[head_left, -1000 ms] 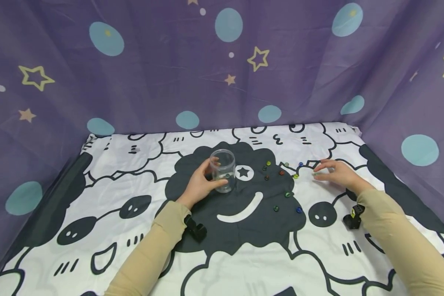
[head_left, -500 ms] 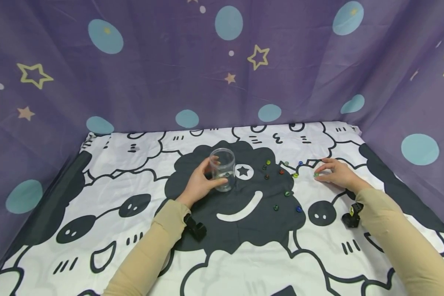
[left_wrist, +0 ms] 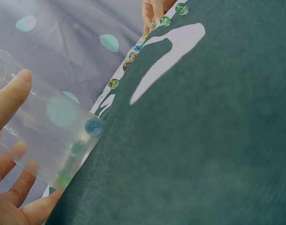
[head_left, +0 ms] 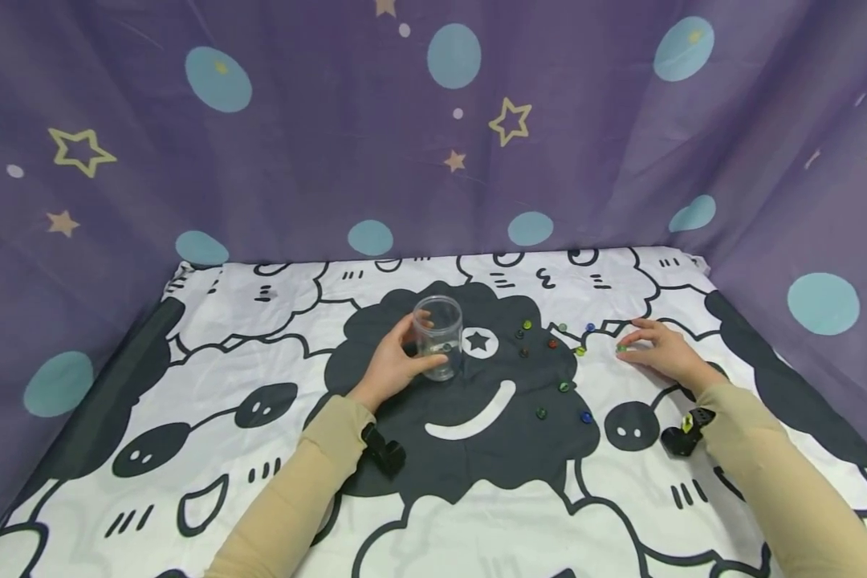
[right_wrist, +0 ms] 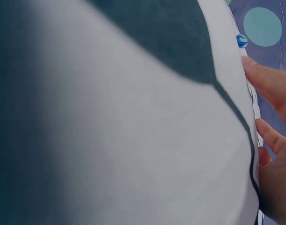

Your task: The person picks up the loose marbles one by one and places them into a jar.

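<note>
My left hand [head_left: 397, 357] grips a clear plastic jar [head_left: 438, 321] that stands upright on the cloth, fingers and thumb around its side. In the left wrist view, a blue marble [left_wrist: 93, 126] and a few green ones lie at the jar's bottom. Off to the right, my right hand [head_left: 665, 353] pinches a small green marble [head_left: 621, 348] between thumb and fingertips, low over the white cloth. The right wrist view shows part of that hand [right_wrist: 276, 122] at its edge, with the pinched marble hidden. A blue marble [head_left: 590, 327] lies just beyond these fingertips.
Several loose marbles are scattered between the hands, among them a red one [head_left: 552, 343], a yellow one [head_left: 580, 351] and a dark blue one [head_left: 586, 417]. The patterned cloth [head_left: 506, 530] covers the table. A purple curtain [head_left: 296, 160] rises behind and at both sides.
The right hand's fingertips have closed around the green marble, which stays at about the same spot. The left hand and jar hold still; the head view has shifted slightly.
</note>
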